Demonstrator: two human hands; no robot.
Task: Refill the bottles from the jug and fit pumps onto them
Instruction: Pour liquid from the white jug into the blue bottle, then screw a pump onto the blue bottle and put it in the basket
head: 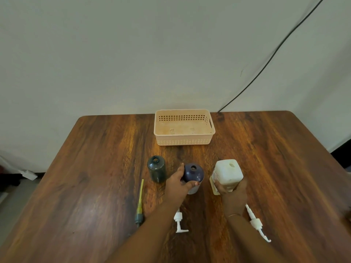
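A dark purple bottle (pixel 193 173) with an open neck stands upright mid-table, and my left hand (pixel 177 184) is wrapped around its left side. My right hand (pixel 232 190) grips the lower part of a white square jug (pixel 228 172) standing just right of that bottle. A dark green bottle (pixel 156 168), also open at the top, stands untouched to the left. Three pumps lie flat near the front: a yellow-tubed one (pixel 140 203) at left, a white one (pixel 179 221) partly under my left forearm, and another white one (pixel 256 223) at right.
An empty peach plastic basket (pixel 184 142) sits at the back of the wooden table (pixel 95 177), near the wall. A black cable (pixel 266 63) runs down the wall to the table's back edge.
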